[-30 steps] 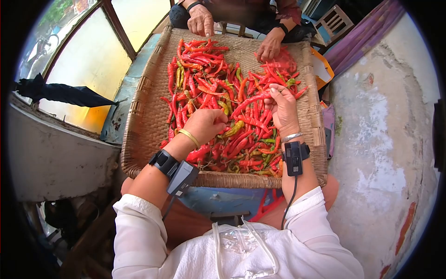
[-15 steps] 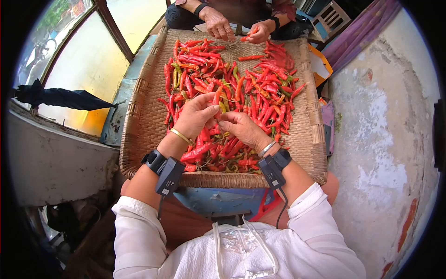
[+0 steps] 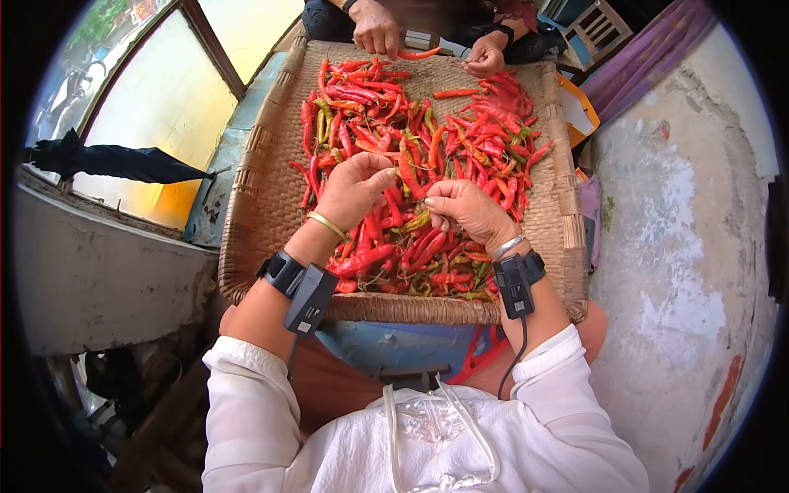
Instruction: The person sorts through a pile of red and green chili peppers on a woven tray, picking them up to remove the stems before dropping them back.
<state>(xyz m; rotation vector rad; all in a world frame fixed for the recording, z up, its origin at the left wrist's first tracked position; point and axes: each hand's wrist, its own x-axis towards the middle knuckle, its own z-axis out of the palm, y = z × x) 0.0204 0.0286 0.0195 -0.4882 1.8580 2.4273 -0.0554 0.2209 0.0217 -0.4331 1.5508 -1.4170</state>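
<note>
Head view shows our two hands working over one large woven tray (image 3: 263, 189) heaped with chili peppers (image 3: 460, 140), too many to count, mostly red with a few green ones mixed in. Our left hand (image 3: 355, 189) is curled almost closed, fingertips pinched on one red chili (image 3: 408, 175) that sticks out just to its right. Our right hand (image 3: 468, 209) sits just beside the left, fingers bent inward and pinched together; we cannot tell whether it grips the same chili or only a stem. The heap lies directly beneath both hands and spreads away beyond them across the tray.

Each of our wrists wears one black strapped device (image 3: 308, 296), two in all, plus one gold bangle (image 3: 329, 224) on the left and one silver bangle (image 3: 507, 245) on the right.

Far beyond our hands, at the tray's opposite edge, another person's two hands are at work: one (image 3: 374, 29) beyond our left holds one red chili (image 3: 415, 54), the other (image 3: 485, 59) beyond our right rests closed near the peppers. Well off to the left of our left hand lies one dark folded umbrella (image 3: 107, 160) on a window ledge.
</note>
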